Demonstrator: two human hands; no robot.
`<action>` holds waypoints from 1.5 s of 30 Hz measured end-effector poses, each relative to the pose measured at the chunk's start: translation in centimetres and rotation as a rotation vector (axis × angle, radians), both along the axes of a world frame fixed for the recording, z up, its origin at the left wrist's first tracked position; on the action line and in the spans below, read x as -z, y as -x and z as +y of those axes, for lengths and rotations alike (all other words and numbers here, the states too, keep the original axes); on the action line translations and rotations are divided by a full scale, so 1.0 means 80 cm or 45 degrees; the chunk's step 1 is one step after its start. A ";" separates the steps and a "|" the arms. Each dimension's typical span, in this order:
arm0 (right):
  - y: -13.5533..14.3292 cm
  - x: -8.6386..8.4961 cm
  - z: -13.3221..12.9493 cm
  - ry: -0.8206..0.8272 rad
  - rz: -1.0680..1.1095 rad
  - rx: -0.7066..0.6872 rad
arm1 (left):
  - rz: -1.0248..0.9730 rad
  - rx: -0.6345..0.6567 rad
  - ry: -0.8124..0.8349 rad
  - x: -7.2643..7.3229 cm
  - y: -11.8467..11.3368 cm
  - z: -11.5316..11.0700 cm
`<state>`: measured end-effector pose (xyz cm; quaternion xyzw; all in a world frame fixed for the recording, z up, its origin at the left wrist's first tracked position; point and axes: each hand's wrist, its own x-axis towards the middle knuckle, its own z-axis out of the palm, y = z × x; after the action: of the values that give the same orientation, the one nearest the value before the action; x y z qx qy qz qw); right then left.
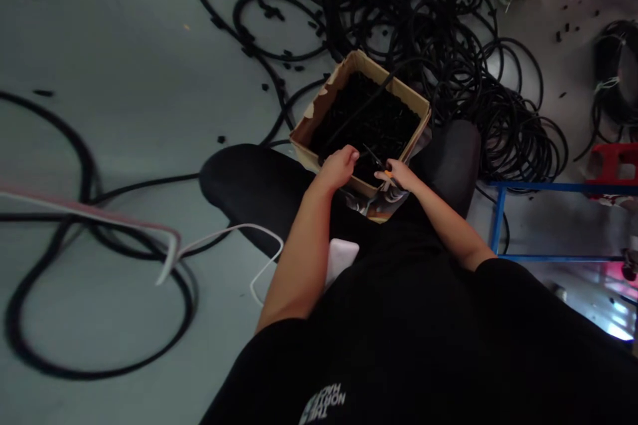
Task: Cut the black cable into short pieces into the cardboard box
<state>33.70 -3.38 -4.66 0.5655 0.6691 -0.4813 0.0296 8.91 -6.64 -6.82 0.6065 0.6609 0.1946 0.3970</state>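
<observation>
brown open-top cardboard box (407, 93) at 12 o'clock, black flexible tube (386, 82) crossing it. right hand (402, 176) gripping orange-handled metal scissors (377, 159); left hand (341, 167) closed, seemingly on tube. looks like cutting step; next snip calls for steady tube.

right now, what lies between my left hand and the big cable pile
The head view shows the cardboard box, with dark contents, between your left hand and the cable pile.

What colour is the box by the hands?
The cardboard box is light brown, seen best in the head view.
</observation>
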 end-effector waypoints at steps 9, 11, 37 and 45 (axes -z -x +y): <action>-0.010 0.010 -0.002 0.083 -0.093 -0.066 | -0.090 0.133 0.059 0.002 -0.010 -0.003; -0.008 0.011 0.001 0.089 -0.135 -0.052 | -0.040 0.089 0.047 0.001 -0.012 -0.003; -0.005 0.008 0.002 0.238 0.145 0.182 | 0.108 -0.195 0.029 -0.008 -0.026 0.011; 0.000 0.015 0.002 0.299 0.274 0.156 | -0.047 -0.165 0.059 -0.004 -0.043 0.008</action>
<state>33.68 -3.21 -5.87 0.5431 0.5718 -0.6148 -0.0056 12.39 -6.04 -6.51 0.5494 0.6957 0.2155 0.4096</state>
